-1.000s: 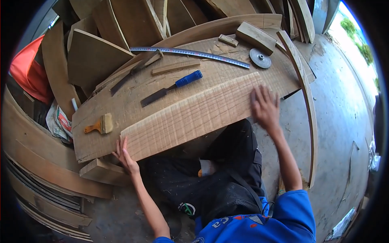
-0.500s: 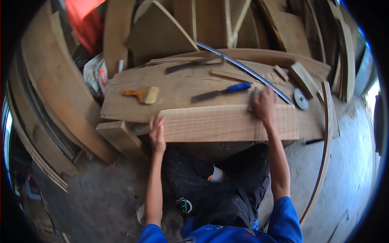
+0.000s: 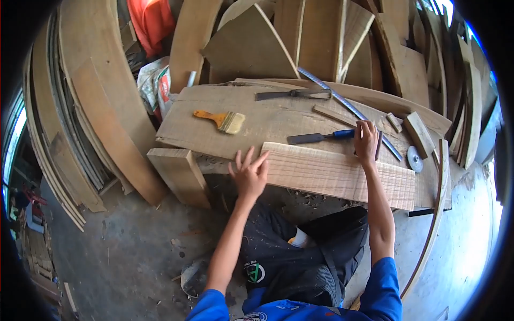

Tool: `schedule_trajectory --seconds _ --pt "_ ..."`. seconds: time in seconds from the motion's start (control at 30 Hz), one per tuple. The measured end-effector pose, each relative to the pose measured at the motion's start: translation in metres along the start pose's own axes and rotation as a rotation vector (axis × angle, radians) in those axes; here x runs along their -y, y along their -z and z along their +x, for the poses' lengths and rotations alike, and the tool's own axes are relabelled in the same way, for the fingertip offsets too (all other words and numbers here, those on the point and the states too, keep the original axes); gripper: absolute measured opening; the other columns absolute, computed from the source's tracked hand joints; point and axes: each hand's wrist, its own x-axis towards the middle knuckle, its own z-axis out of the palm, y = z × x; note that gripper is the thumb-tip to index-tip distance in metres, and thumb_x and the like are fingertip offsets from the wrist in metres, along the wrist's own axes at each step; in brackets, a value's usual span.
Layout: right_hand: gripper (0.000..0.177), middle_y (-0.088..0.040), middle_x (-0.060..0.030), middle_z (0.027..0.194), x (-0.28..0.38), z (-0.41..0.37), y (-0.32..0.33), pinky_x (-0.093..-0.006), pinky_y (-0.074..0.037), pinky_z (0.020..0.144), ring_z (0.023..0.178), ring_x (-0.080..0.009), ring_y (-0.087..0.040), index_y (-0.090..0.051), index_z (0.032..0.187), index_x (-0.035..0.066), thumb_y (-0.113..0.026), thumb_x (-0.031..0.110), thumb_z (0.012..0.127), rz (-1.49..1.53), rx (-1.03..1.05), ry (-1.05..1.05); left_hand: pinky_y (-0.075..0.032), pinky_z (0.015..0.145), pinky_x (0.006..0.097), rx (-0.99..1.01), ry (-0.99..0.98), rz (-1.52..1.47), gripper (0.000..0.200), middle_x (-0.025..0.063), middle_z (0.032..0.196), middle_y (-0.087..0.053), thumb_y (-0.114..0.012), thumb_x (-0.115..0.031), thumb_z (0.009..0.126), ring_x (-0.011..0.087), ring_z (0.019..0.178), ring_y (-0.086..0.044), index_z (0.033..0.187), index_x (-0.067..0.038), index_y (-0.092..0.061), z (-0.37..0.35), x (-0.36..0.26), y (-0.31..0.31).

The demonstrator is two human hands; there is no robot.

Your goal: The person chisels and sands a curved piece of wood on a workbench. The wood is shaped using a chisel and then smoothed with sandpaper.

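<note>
A wooden board with a lined grain lies along the front of the wooden bench top. At the board's left end is my left hand, fingers spread, its fingertips near the corner. My right hand is closed around a dark block over the board's back edge. Just left of that hand lies a chisel with a blue handle, whose end is beside my fingers. A brush with an orange handle rests further left. Behind the chisel runs a metal ruler.
Another dark-bladed tool and a thin strip lie at the back. A metal disc and a wood block sit at the right. A long curved strip leans there. A thick block stands front left.
The view has shifted, so the bench appears further right. The board is now tilted, its right end nearer me. My left hand's fingers have spread. My right hand is still on the block.
</note>
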Motion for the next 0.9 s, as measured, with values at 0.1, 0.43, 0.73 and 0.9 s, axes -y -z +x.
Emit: schedule_trajectory --seconds 0.1,0.43,0.73,0.9 --pt "0.01 -0.059 -0.0109 0.087 -0.037 0.017 -0.009 -0.0338 -0.044 0.073 0.082 -0.0256 -0.057 -0.062 0.084 0.006 -0.053 0.009 0.081 0.125 -0.293 -0.176 -0.025 0.098 0.049 0.12 0.062 -0.388 0.035 0.0145 0.118 -0.052 -0.057 -0.036 0.081 0.0324 0.114 -0.043 0.112 -0.02 -0.059 0.033 0.023 0.008" --pt "0.015 -0.061 -0.0098 0.079 0.065 -0.118 0.181 -0.0247 -0.046 0.064 0.069 -0.0141 -0.058 -0.06 0.087 -0.003 -0.049 0.007 0.084 0.718 0.343 -0.263 -0.034 0.093 0.0458 0.183 0.183 0.193 0.056 0.0136 0.108 -0.059 -0.066 -0.046 0.067 0.0329 0.106 -0.05 0.114 -0.017 -0.054 0.135 0.11 0.018" --pt "0.017 -0.06 -0.0043 0.081 0.083 -0.305 0.229 -0.0206 -0.046 0.061 0.075 -0.0087 -0.056 -0.057 0.101 0.002 -0.049 0.011 0.089 1.085 0.043 -1.452 -0.045 0.067 0.0237 0.02 0.47 -0.861 0.031 0.0046 0.095 -0.053 -0.059 0.001 0.066 0.0131 0.08 -0.054 0.097 -0.003 -0.055 0.142 0.129 0.026" --pt "0.025 -0.06 -0.0042 0.088 0.083 -0.238 0.218 -0.0226 -0.045 0.068 0.082 -0.0105 -0.056 -0.056 0.107 0.003 -0.05 0.018 0.088 0.994 0.354 -1.214 -0.041 0.063 0.0238 -0.012 0.184 -0.819 0.016 -0.0003 0.079 -0.047 -0.045 0.002 0.07 0.0081 0.073 -0.047 0.083 -0.005 -0.05 0.017 0.002 0.109"
